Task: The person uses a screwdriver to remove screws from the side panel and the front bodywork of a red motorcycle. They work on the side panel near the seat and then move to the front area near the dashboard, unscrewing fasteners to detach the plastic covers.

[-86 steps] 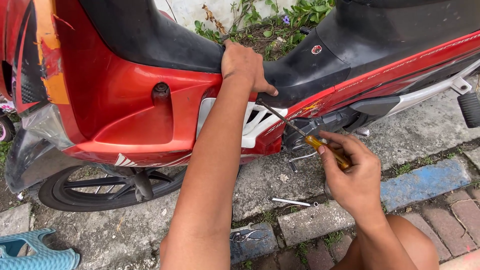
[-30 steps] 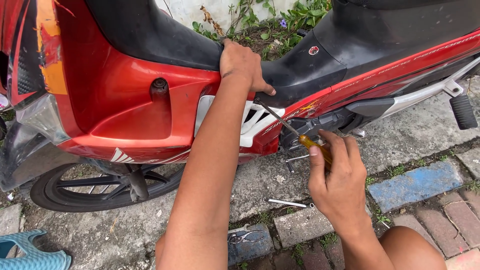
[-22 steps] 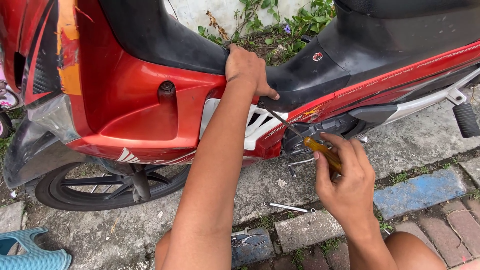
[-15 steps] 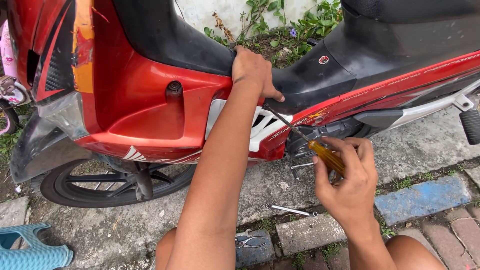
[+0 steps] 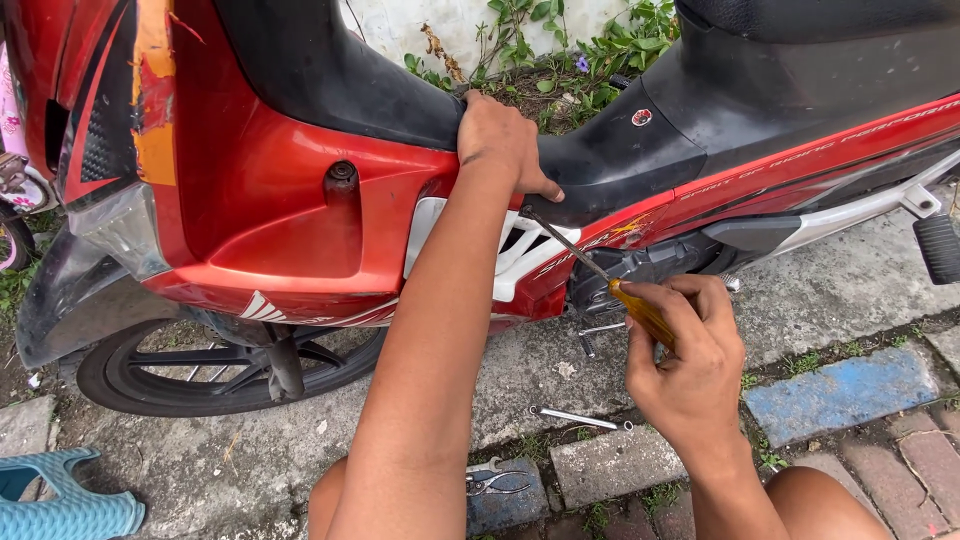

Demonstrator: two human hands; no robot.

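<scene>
A red and black motorcycle (image 5: 280, 220) stands side-on in front of me. My left hand (image 5: 505, 140) grips the edge of its body panel just below the black seat (image 5: 340, 80), thumb pointing right. My right hand (image 5: 685, 365) is closed around the yellow handle of a screwdriver (image 5: 640, 308). The thin metal shaft runs up and left, and its tip meets the red side panel next to the white vent trim (image 5: 510, 255), just under my left thumb.
A slim wrench (image 5: 575, 417) lies on the concrete below the bike. Pliers (image 5: 495, 482) rest on a blue-painted kerb stone by my knee. A light blue plastic stool (image 5: 60, 500) sits at bottom left. The front wheel (image 5: 220, 360), a footpeg (image 5: 940, 245) and weeds by a wall are also in view.
My view has shifted slightly. My right hand with the screwdriver has wobbled a little near the panel; the left hand has kept its grip on the body panel.
</scene>
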